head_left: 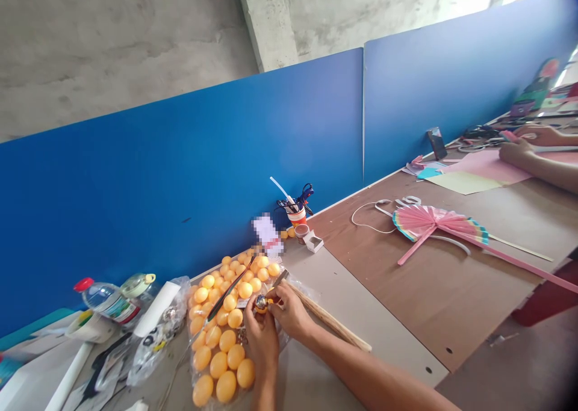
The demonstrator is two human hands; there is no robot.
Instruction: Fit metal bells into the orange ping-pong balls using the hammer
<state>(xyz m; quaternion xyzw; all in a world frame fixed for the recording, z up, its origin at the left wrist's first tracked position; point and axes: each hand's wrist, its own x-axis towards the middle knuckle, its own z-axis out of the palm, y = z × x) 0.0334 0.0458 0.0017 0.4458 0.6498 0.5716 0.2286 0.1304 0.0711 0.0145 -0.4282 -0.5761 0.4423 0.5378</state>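
Observation:
My left hand (262,336) has its fingers closed round a small shiny metallic object (261,302), above a clear bag of orange balls (227,387). Beside it, my right hand (289,309) pinches at the same object with thumb and finger; a thin grey blade-like piece (280,278) shows at its fingers. A dark slender rod (230,290) lies across the balls. To the right of the bag, a bundle of thin wooden sticks (334,321) lies on the table, passing behind my right wrist.
Bottles (111,301) and plastic wrapping stand at left. A cup of tools (297,214) and small open box (313,241) are near the blue partition (271,140). Pink paper fans (436,224) lie right; another person's hands (519,149) are beyond.

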